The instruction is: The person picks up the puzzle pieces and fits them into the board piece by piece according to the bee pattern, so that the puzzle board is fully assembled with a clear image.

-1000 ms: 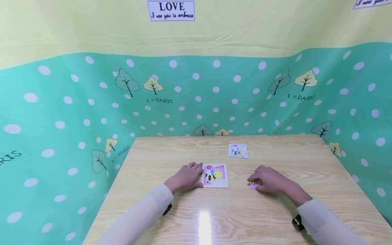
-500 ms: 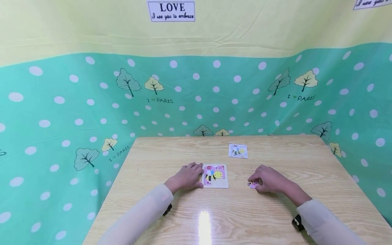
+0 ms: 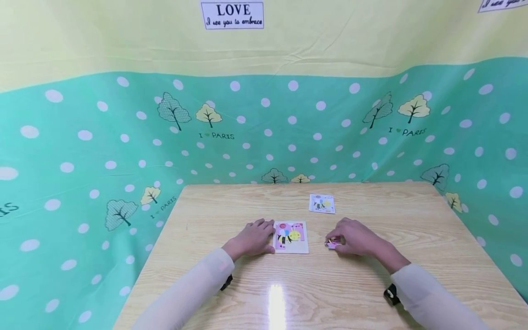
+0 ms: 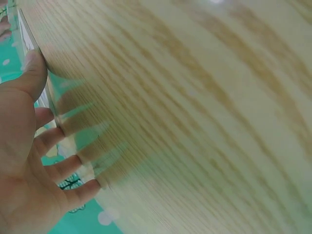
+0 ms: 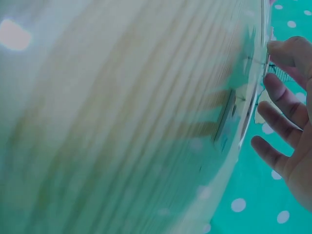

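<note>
A white-bordered puzzle board (image 3: 302, 248) with a bee picture lies flat on the table; the lower right of its picture area is plain white. My left hand (image 3: 253, 237) rests at the board's left edge, fingers straight, thumb by the near corner. In the left wrist view, the thumb (image 4: 35, 73) touches the board's edge and the fingertips reach the tabletop. To the board's right, my right hand (image 3: 355, 237) pinches a pink puzzle piece (image 3: 332, 246) with dark and yellow marks, low over the table. Its far part is hidden behind the fingers.
A smaller card (image 3: 321, 203) with the same bee picture lies farther back, behind the board and slightly right. The wooden table (image 3: 231, 201) ends at a green dotted curtain (image 3: 247, 119). A bright light reflection (image 3: 276, 305) shows on the near tabletop.
My right hand has moved a little left toward the board, carrying the pink puzzle piece. My left hand and the board stay where they were.
</note>
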Motion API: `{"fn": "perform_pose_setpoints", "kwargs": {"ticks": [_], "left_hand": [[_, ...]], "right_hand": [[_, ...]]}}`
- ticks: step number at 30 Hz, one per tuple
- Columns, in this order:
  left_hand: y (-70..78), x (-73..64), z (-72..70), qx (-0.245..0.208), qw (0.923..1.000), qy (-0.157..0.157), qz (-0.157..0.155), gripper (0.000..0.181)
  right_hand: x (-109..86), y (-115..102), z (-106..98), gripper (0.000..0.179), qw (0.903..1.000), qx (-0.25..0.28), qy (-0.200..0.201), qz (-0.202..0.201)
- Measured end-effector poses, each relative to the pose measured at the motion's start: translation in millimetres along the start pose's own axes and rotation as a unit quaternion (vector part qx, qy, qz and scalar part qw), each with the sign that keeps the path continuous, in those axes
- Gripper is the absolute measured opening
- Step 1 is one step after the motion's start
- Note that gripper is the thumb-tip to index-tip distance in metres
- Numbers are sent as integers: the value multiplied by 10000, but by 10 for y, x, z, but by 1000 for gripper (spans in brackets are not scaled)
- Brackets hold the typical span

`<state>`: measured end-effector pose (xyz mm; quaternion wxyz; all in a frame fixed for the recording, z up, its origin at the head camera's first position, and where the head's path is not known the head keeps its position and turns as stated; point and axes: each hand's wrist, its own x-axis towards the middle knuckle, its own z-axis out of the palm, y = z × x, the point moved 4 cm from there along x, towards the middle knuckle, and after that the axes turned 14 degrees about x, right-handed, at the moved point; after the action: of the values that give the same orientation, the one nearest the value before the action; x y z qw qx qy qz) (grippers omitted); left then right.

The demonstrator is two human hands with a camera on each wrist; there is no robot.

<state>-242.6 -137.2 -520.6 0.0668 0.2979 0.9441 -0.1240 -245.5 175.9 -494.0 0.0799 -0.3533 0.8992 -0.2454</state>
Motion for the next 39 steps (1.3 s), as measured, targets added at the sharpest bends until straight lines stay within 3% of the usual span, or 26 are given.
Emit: {"fn": "perform_pose_setpoints", "kwargs": {"ticks": [12,29,39], "left_hand": [[-7,-5,-7,4,10000,18,-25,73],[-5,-6,-15,21,10000,11,-15,73],[-10,7,-4,122,9999,-10,12,74]], "right_hand": [[238,-158,111,29,10000,-37,42,10],[566,-478,290,33,9994,-83,-219,-237],[769,-646,460,34,9964,-392,-449,-597]]}}
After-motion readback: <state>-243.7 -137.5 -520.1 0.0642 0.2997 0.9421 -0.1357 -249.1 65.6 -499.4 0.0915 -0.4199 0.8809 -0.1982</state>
